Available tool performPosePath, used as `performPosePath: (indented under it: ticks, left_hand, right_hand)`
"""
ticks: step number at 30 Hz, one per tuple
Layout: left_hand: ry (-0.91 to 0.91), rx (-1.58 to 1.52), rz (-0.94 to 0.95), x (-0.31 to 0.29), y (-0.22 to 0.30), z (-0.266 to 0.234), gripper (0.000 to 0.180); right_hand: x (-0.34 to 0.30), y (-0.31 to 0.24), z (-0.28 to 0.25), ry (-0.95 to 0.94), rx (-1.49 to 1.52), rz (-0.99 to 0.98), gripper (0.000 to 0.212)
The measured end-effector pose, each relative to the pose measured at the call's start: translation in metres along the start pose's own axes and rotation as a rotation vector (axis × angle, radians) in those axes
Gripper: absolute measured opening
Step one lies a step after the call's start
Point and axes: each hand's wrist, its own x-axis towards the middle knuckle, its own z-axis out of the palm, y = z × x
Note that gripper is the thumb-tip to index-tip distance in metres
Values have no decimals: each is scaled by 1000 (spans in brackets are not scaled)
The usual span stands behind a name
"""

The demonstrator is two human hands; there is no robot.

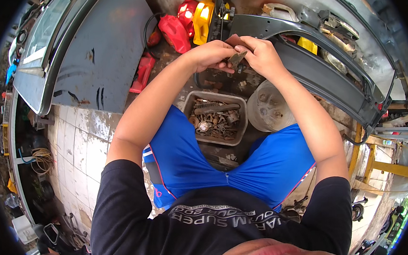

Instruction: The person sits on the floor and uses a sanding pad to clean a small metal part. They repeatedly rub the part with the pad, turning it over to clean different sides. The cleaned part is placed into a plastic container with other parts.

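Observation:
Out in front of me, both hands are close together over the clutter. In my left hand (213, 57), the fingers are curled round a small, dull, grimy metal piece (237, 59). My right hand (261, 55) is closed, its thumb and fingers pinching a reddish-brown sheet (234, 40) that looks like sandpaper, held against the metal piece. Between my knees and below the hands sits a grey rectangular tub (243, 120) full of rusty bolts and small metal parts. Beside it, to the right, stands a cloudy, round plastic container (277, 109) with dirty residue inside.
Red jugs (175, 33) and a yellow jug (203, 22) stand ahead. A grey vehicle door (101, 49) leans at the left. Black body panels (321, 64) stretch across the right. Coiled hose (41, 161) lies at far left; a yellow frame (396, 169) is at right.

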Motion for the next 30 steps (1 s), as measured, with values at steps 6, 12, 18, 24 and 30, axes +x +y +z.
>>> performPosePath:
  ticks: [6, 12, 18, 24, 30]
  left_hand:
    - [188, 147, 69, -6, 15, 0, 33]
    - [295, 719, 413, -12, 11, 9, 47]
    - [462, 964, 413, -4, 6, 19, 60]
    - [542, 1122, 223, -3, 8, 38, 63]
    - [435, 579, 169, 21, -17, 23, 48]
  right_hand:
    - [2, 16, -8, 80, 15, 230, 27]
    - [3, 32, -13, 18, 111, 439, 25]
    - [3, 22, -16, 16, 203, 495, 22]
    - [3, 17, -14, 153, -57, 273, 23]
    - [0, 6, -11, 243, 21, 215, 24]
